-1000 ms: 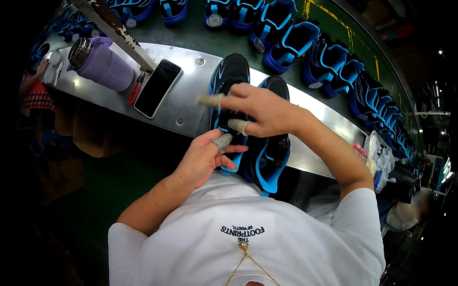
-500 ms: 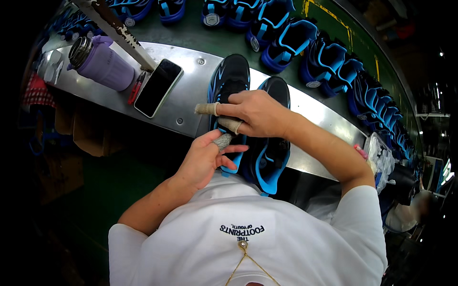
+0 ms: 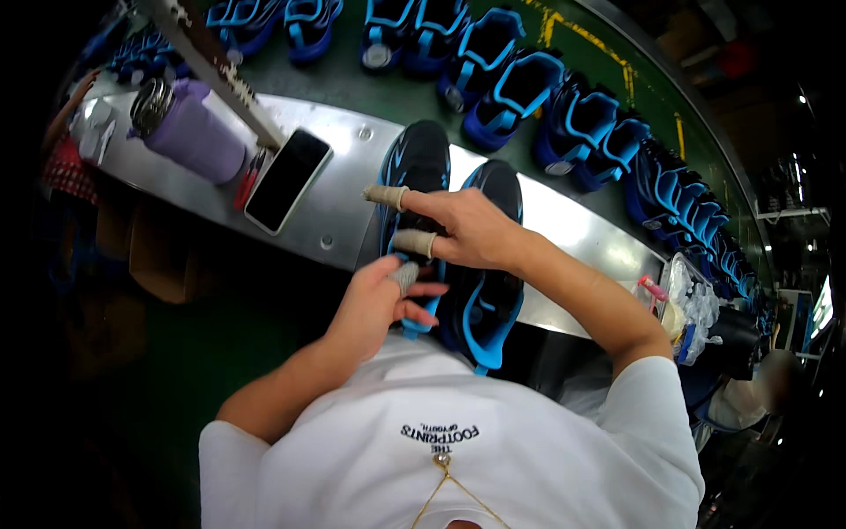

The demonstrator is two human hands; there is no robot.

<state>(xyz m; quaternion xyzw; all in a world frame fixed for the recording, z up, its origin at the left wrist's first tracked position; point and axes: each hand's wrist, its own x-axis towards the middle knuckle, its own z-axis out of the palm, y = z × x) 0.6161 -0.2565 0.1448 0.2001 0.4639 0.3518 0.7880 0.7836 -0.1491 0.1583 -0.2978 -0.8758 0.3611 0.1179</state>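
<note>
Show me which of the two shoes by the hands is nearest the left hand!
The left shoe: the left hand is at its heel end, while the right shoe sits farther away.

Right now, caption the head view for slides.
Left hand and right hand at one dark shoe, another shoe alongside; phone nearby.

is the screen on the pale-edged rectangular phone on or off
The black phone screen looks off: dark all over, no lit display showing.

Phone (image 3: 289, 181) on bench (image 3: 339, 207), bottle (image 3: 197, 134) left, shoes (image 3: 421, 152) right
</note>
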